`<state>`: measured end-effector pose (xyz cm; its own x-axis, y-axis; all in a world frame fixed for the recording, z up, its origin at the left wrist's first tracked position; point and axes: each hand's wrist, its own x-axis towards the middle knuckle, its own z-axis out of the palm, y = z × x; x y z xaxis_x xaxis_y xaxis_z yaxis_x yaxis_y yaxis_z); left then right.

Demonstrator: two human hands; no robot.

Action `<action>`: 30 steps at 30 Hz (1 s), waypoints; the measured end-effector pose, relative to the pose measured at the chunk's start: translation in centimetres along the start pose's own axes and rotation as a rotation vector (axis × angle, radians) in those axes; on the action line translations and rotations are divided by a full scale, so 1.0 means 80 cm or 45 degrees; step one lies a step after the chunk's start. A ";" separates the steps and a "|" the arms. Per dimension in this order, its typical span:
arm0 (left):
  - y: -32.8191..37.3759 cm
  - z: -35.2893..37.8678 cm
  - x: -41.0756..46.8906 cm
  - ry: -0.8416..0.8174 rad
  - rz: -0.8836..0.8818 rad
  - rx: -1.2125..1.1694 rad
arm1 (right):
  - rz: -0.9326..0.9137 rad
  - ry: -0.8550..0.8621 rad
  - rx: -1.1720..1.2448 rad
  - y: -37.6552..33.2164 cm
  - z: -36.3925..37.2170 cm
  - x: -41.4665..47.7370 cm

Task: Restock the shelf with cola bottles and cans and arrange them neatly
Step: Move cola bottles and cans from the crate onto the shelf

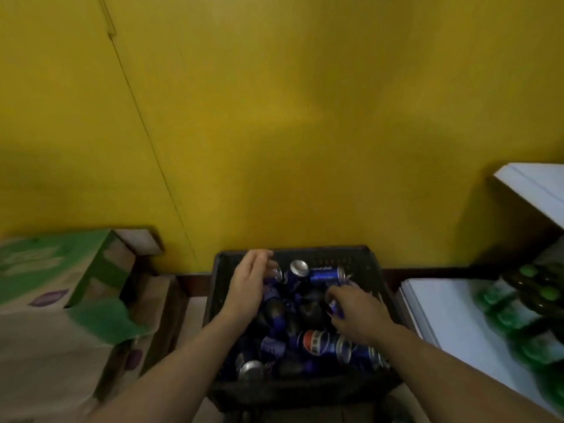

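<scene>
Two cans were being taken from the black plastic crate (329,254), judged the picking-up step: the left grip (253,279) was curled round a rear can (275,273), the right grip (358,319) round a smooth blue can (335,309). Dark rounded bottles (311,303) lay beneath. Both cans would need lifting clear toward the unseen shelf.

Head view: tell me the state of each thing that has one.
Crate, full and jumbled.
Cans, loose, most on their sides.
Dark bottles, lying among the cans.
Left hand, curled round a can.
Right hand, grips another can.
Carton, open.
Green bottles, on the white shelf, blurred.
</scene>
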<state>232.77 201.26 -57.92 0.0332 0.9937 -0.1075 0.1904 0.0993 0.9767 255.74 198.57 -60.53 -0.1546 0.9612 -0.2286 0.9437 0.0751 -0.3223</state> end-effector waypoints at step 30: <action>-0.134 0.026 0.142 -0.721 -0.233 0.342 | 0.336 -0.473 0.150 0.056 0.085 0.161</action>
<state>233.17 211.36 -70.03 0.4747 0.7731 -0.4206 0.4779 0.1749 0.8608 255.97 209.48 -71.18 -0.0280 0.7815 -0.6232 0.9286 -0.2105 -0.3057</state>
